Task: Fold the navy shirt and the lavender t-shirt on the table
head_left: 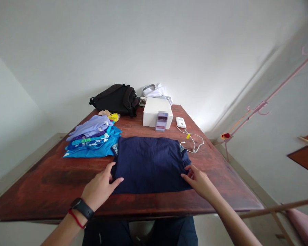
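A dark navy shirt (151, 164) lies folded into a wide rectangle on the wooden table in front of me. Bits of patterned sleeve show past its left and right sides. At the shirt's left edge is my left hand (101, 186), thumb over the cloth and apart from the index finger; it is open. On the opposite edge, my right hand (199, 181) touches the fabric with thumb and index finger apart and the other fingers bent. Left of the shirt sits a pile of blue and lilac clothes (92, 138).
On the table (74, 177) stand a white box (150, 118) and, behind it, white cloth (155, 90). A black backpack (113, 99) leans by the wall near a yellow packet (114, 117). At right lie a white device (180, 122) and cable (201, 141). A pink rack (279, 85) stands beyond.
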### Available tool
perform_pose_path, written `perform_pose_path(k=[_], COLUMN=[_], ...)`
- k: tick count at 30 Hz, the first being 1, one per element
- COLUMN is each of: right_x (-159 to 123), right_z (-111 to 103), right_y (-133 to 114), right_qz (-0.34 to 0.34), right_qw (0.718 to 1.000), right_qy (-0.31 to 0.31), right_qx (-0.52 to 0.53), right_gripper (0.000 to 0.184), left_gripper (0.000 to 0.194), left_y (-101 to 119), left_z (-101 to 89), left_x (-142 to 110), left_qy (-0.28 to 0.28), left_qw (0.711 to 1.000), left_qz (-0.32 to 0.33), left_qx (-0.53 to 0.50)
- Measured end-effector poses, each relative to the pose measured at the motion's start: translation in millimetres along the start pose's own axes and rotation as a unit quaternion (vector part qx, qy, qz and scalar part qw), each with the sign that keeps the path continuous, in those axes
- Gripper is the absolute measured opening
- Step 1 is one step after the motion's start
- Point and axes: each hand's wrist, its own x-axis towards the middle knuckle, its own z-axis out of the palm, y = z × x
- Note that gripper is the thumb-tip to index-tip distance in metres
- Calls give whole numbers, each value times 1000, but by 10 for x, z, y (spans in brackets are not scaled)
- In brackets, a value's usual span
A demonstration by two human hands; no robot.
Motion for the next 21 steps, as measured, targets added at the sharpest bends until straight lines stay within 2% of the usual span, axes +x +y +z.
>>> perform_pose_path(k=[3,7,11,14,17,21], right_x=[-223,-317,-391,-504,-639,-818], right_z=[76,116,121,110,65,-18], right_y=[45,58,46,44,59,104], right_qz=[7,4,37,62,25,-55], right_qw=[999,990,976,964,972,990], right_qy=[26,35,27,8,20,54], right_qx=[42,134,212,260,233,115], right_gripper=[43,40,45,52,48,39], left_gripper=[67,55,43,40,37,22], left_y=[-58,-129,-129,-101,-103,-189], left_z=[90,177,158,122,126,197], left_x=[-125,-218,-315,-433,-563,-721], left_qy=[22,55,94,101,113,164], left_qw=[1000,992,974,959,944,930], left_qz=[3,45,80,72,58,103], left_qx=[-22,-100,-188,-256,-304,-312])
